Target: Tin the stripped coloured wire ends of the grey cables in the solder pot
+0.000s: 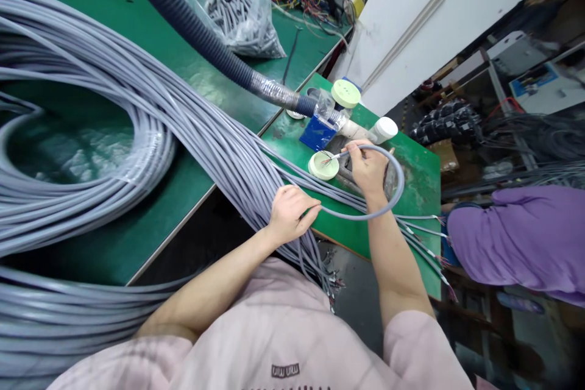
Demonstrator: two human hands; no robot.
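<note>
A grey cable (400,180) bends in a loop between my two hands. Near its stripped end, my right hand (367,166) pinches it, and the thin bare wires (328,159) reach into a small pale-green dish (320,168). My left hand (292,213) is closed on the same cable further back, beside a thick bundle of grey cables (228,152). Several other cable ends with coloured wires (441,259) lie past my right forearm.
A ribbed black hose (196,30) runs to a blue box (319,132) beside the dish. A pale-green lid (346,93) and a white jar (384,129) stand behind. A plastic bag of short grey pieces (235,9) sits further back. Someone in purple (521,244) is at the right.
</note>
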